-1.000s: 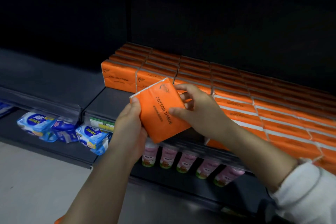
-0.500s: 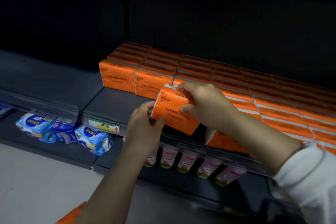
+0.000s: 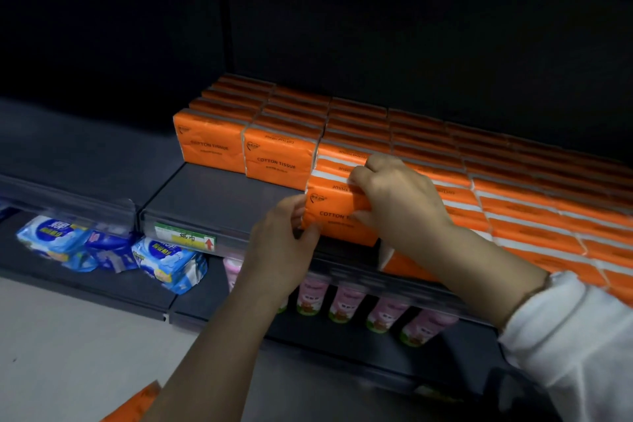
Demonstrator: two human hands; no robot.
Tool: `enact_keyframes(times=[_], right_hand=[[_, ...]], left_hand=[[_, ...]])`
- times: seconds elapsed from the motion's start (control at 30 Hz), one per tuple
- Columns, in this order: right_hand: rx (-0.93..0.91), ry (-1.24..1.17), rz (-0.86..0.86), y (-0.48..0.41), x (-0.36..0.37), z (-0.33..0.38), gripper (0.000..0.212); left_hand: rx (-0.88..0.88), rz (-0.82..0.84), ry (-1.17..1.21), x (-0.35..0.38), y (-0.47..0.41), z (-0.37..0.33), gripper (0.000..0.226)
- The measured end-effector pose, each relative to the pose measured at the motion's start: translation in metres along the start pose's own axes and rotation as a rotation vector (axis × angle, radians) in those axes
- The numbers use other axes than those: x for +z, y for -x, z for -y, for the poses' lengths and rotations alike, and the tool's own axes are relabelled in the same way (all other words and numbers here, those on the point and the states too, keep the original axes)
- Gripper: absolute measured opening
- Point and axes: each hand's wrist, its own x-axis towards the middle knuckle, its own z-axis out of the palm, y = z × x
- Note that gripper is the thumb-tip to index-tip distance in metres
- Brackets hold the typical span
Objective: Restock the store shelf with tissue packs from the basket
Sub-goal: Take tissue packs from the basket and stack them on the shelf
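Note:
An orange tissue pack (image 3: 334, 212) marked COTTON TISSUE stands upright on the dark shelf (image 3: 219, 192), in front of a row of like orange packs (image 3: 428, 154). My right hand (image 3: 397, 202) grips its top and right side. My left hand (image 3: 281, 243) pinches its lower left corner. Two more front-facing packs (image 3: 246, 151) stand further back at the left. An orange shape at the bottom left edge (image 3: 137, 404) is partly visible; the basket itself is out of view.
Bare shelf surface lies left of the held pack, with a green price tag (image 3: 185, 236) on the shelf's front rail. Below are blue wrapped packs (image 3: 113, 250) and pink bottles (image 3: 373, 312). A shelf above casts darkness over the back. Pale floor lies at the lower left.
The pack went from tilted in the air before the shelf to upright on the shelf against the row. Both hands moved forward with it and still hold it.

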Motion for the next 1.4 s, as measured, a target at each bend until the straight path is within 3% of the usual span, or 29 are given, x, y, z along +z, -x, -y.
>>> enact_keyframes(times=[0.33,0.43,0.57,0.73,0.83,0.9,1.0,1.17,1.4], right_hand=[[0.026,-0.097,0.030,0.007,-0.002,-0.004,0.045],[0.070,-0.189,-0.060,0.028,-0.016,-0.010,0.044],[0.130,-0.335,-0.296,0.102,-0.032,-0.037,0.036],[0.392,-0.361,-0.228,0.257,-0.020,-0.080,0.032],[0.620,-0.410,-0.070,0.354,0.013,-0.091,0.030],[0.767,-0.445,0.027,0.405,0.038,-0.094,0.030],[0.918,-0.502,0.125,0.436,0.066,-0.103,0.037],[0.988,-0.598,0.151,0.444,0.101,-0.119,0.047],[0.962,-0.722,0.496,0.452,0.176,-0.113,0.067]], left_hand=[[0.020,0.014,-0.082,0.001,0.002,-0.006,0.038],[0.003,0.029,-0.160,0.000,0.003,-0.010,0.036],[-0.014,-0.052,-0.299,0.001,0.009,-0.018,0.036],[0.206,-0.156,-0.310,0.026,0.034,-0.039,0.032],[0.390,-0.018,-0.274,0.066,0.064,-0.063,0.024],[0.528,0.157,-0.289,0.103,0.089,-0.075,0.021],[0.600,0.458,-0.347,0.157,0.130,-0.084,0.023],[0.643,0.771,-0.506,0.216,0.164,-0.087,0.030],[0.591,0.951,-0.600,0.269,0.159,-0.073,0.032]])
